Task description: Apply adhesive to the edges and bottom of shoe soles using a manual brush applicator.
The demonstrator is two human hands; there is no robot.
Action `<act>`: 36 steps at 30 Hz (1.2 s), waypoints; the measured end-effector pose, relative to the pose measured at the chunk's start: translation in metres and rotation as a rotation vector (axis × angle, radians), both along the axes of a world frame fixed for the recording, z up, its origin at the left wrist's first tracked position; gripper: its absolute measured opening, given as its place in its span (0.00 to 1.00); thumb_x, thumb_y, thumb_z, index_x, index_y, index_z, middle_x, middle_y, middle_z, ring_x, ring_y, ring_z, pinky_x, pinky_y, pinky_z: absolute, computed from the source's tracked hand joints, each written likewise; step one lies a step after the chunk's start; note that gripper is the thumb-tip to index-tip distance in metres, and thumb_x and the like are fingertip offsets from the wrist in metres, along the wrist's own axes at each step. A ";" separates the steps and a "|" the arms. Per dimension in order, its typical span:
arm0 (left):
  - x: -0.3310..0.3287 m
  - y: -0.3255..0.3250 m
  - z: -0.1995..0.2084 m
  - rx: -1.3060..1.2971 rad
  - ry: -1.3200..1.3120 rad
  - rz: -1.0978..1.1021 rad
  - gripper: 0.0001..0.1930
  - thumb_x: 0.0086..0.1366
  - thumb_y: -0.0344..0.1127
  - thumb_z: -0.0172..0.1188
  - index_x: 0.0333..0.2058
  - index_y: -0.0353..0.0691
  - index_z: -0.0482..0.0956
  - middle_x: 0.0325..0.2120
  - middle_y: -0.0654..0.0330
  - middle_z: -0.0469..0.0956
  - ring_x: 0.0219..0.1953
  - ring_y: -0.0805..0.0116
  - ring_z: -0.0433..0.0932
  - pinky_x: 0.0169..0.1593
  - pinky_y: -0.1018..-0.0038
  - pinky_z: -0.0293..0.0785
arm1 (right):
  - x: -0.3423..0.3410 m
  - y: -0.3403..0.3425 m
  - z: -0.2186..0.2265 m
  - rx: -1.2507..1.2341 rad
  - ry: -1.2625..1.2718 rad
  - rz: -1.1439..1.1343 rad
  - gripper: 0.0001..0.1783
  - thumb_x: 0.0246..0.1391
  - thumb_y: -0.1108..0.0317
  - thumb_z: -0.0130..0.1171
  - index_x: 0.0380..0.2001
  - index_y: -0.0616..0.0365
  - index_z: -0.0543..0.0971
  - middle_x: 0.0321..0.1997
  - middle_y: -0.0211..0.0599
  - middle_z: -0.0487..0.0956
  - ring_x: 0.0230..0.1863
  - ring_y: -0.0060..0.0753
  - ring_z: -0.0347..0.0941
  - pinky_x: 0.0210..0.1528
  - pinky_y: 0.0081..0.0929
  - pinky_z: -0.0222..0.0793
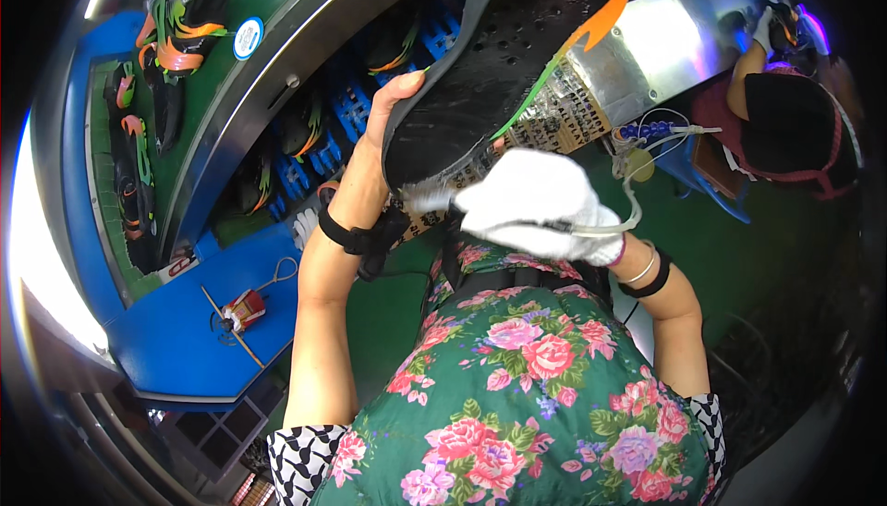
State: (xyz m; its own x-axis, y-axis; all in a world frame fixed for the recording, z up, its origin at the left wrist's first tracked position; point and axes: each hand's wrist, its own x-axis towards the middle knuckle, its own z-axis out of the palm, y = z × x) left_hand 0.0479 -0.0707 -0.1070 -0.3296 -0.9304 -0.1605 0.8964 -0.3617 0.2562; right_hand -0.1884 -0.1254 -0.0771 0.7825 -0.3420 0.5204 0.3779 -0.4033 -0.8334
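A black shoe sole [480, 72] with an orange and green rim is held up in front of me, its hollow, pitted inside facing me. My left hand [393, 104] is bare and grips the sole's left edge; the thumb shows, while the other fingers are hidden behind it. In a white glove, my right hand [540, 206] is closed round a brush whose handle is mostly covered. The pale bristles [428, 201], smeared by motion, are at the sole's lower end. A clear tube [631, 215] runs to the gloved hand.
Blue racks [351, 110] carrying more soles run behind a curved metal rail [277, 90]. Several soles [139, 178] lie on the green surface at left. A blue table [176, 340] bears a small red-and-white object [244, 310] and a stick. A co-worker [785, 127] sits at upper right.
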 end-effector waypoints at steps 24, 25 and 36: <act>-0.041 0.013 -0.021 0.313 0.404 0.174 0.43 0.67 0.67 0.47 0.70 0.39 0.62 0.62 0.37 0.71 0.57 0.20 0.71 0.58 0.30 0.70 | -0.008 -0.015 0.014 -0.543 0.096 -0.535 0.12 0.52 0.73 0.69 0.42 0.56 0.85 0.42 0.42 0.85 0.36 0.42 0.80 0.40 0.37 0.77; -0.041 0.006 -0.013 0.371 0.460 0.260 0.43 0.67 0.66 0.46 0.70 0.39 0.61 0.63 0.37 0.69 0.56 0.21 0.72 0.58 0.31 0.70 | -0.010 0.005 0.011 -0.393 0.077 -0.445 0.12 0.52 0.72 0.70 0.42 0.55 0.86 0.41 0.41 0.85 0.36 0.41 0.81 0.39 0.37 0.77; -0.024 0.003 -0.004 -0.067 0.099 0.220 0.49 0.65 0.73 0.48 0.71 0.38 0.58 0.61 0.35 0.68 0.46 0.32 0.78 0.43 0.47 0.79 | -0.019 -0.007 0.011 0.718 0.198 0.165 0.09 0.50 0.72 0.74 0.36 0.61 0.88 0.39 0.38 0.87 0.39 0.29 0.84 0.44 0.28 0.79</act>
